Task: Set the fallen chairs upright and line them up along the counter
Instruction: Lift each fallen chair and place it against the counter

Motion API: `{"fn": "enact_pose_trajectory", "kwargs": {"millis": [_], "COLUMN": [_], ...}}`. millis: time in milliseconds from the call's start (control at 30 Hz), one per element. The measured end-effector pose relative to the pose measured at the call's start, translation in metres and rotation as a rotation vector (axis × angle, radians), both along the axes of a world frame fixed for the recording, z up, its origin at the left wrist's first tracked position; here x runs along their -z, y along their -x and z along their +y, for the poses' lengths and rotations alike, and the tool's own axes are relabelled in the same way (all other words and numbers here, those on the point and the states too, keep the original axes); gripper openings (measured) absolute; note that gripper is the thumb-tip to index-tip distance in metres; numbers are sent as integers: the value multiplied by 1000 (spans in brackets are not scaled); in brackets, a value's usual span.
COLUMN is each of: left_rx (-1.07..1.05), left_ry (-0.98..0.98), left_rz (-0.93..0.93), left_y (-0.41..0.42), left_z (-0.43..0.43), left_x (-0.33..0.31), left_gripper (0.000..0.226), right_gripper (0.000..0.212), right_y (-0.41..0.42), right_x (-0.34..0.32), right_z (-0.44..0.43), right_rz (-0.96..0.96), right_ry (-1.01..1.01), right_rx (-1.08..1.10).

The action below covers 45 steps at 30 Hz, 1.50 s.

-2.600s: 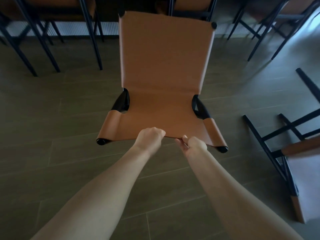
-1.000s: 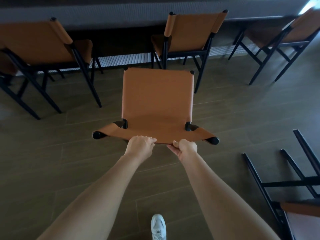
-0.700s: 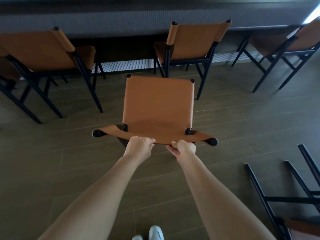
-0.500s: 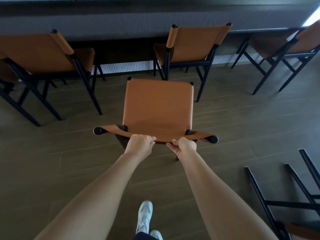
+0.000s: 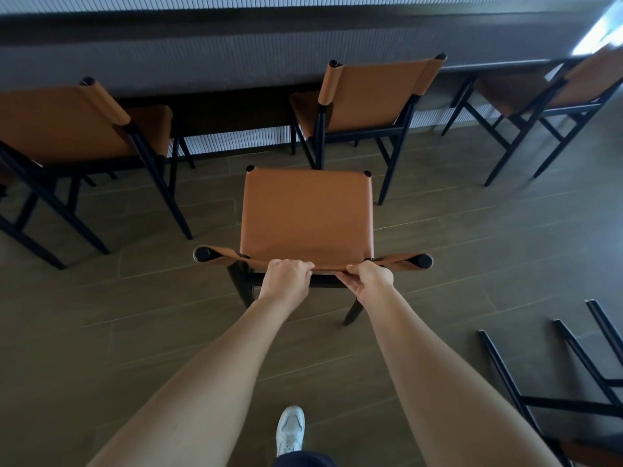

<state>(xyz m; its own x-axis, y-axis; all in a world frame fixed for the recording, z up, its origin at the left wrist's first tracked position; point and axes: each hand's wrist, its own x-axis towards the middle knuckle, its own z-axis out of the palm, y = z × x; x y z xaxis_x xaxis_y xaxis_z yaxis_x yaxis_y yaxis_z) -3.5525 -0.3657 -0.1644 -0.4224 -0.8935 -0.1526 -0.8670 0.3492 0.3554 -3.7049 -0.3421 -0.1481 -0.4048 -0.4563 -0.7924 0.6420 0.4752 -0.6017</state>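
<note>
A white shoe (image 5: 290, 429) stands on the floor (image 5: 101, 332) between the person's outstretched forearms, and at the right edge a fallen chair (image 5: 553, 399) lies with its black legs along the tiles. Both hands are clenched side by side on the top edge of the chair (image 5: 306, 217) backrest, the left hand (image 5: 286, 276) with fingers curled over the leather and the right hand (image 5: 371, 279) wrapped round the same edge. That chair is upright, its seat facing the counter (image 5: 236, 25), just short of the gap between the left chair (image 5: 60, 126) and the middle chair (image 5: 367, 92) of the row, with a right chair (image 5: 556, 85) beyond.
</note>
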Motion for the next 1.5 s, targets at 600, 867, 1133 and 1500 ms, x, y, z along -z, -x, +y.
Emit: {"fn": "enact_pose_trajectory", "kwargs": {"millis": [600,867,1133,1500], "left_rx": [-4,-32,-120,-1250], "left_ry": [-82,-74,-169,-938], "left_rz": [68,92,320,1092], "left_y": [14,17,18,-7], "left_z": [-71,-83,-79,-94], "left_x": [-12,-12,-17,-16], "left_gripper": [36,35,34,54], "right_gripper": [14,18,27,38], "right_y": [11,22,25,36], "right_x": [-6,-2,-5,-2], "right_z": [-69,-86,-89,-93], "right_rz": [-23,-24,-49,-187], "right_ry": [-1,-34,-37,-20], "right_rx": [55,26,15,18]}}
